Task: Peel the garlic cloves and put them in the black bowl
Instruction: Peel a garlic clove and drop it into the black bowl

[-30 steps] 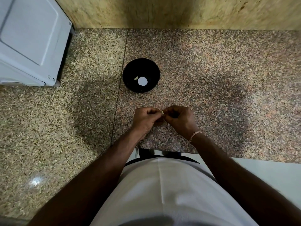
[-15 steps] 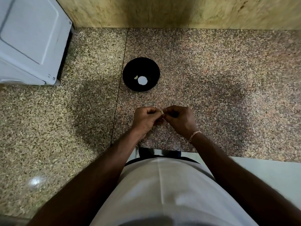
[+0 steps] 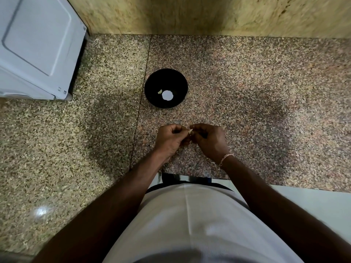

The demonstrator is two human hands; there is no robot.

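Item: garlic clove (image 3: pixel 190 131), pale, small, only its tip showing. Location: pinched between the two hands above the speckled granite worktop (image 3: pixel 266 111), near the front edge. Long axis: cannot tell, too much is covered by fingers.

Item: left hand (image 3: pixel 171 139). Grip: fingers curled, fingertips pressed together on the clove from its nine o'clock side. Forearm runs in from seven o'clock.

Item: right hand (image 3: pixel 209 141). Grip: fingers curled, thumb and forefinger nipping the clove, or its skin, from the three o'clock side; which of the two cannot be told. Forearm runs in from five o'clock; a thin bracelet (image 3: pixel 225 158) sits at the wrist.

Item: black bowl (image 3: pixel 150 88). Location: on the worktop at eleven o'clock from the clove, near but apart from both hands, the left hand a little nearer. Contents: one pale peeled clove (image 3: pixel 160 91) beside a bright spot that looks like a reflection.

Judgement: peeling is in hand; the drop that follows would travel forward and slightly left to the bowl.

Other: white appliance (image 3: pixel 38 44) at ten o'clock, against the wall.
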